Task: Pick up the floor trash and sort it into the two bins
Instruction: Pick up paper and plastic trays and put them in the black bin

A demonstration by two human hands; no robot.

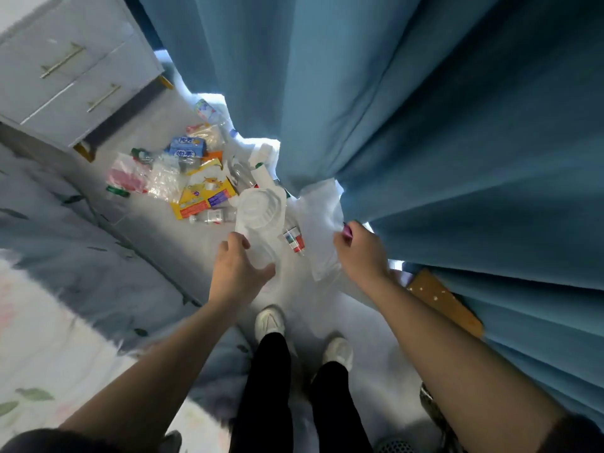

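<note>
My left hand [240, 268] grips a clear plastic clamshell container [260, 217], held up over the floor. My right hand [359, 248] is closed on a white plastic bag [322, 223], with a small pink-red item showing at its fingertips. Trash lies scattered on the grey floor ahead: a yellow carton [204, 194], a blue tissue pack [188, 148], a pink-printed clear bag [125, 179], several clear bottles [212, 217] and a small red and white carton [293, 240]. No bin can be made out in this view.
A blue curtain [425, 109] hangs along the right and brushes the trash pile. A white drawer cabinet [70, 67] stands at the far left. A bed with leaf-print bedding [65, 256] borders the left. A wooden board [444, 302] lies by the curtain. My feet [271, 322] stand below.
</note>
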